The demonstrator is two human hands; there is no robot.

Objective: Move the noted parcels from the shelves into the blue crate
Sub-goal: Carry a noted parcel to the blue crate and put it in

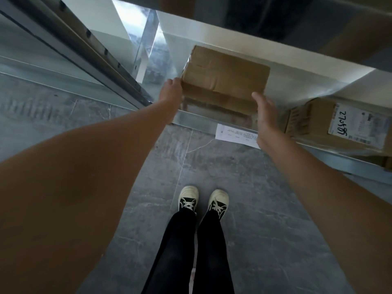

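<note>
Hands flank a brown parcel (224, 75) on the shelf (297, 85), straight ahead of the person. Left hand (170, 91) touches its left near corner with curled fingers; whether it really grips I cannot tell. Right hand (265, 111) is open, flat, just beside the right near corner, perhaps not touching. The parcel's long axis runs from one hand to the other, so both are about equally near. No blue crate is visible.

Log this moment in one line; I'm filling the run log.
left hand: grips brown cardboard parcel | right hand: open beside it | on metal shelf
</note>
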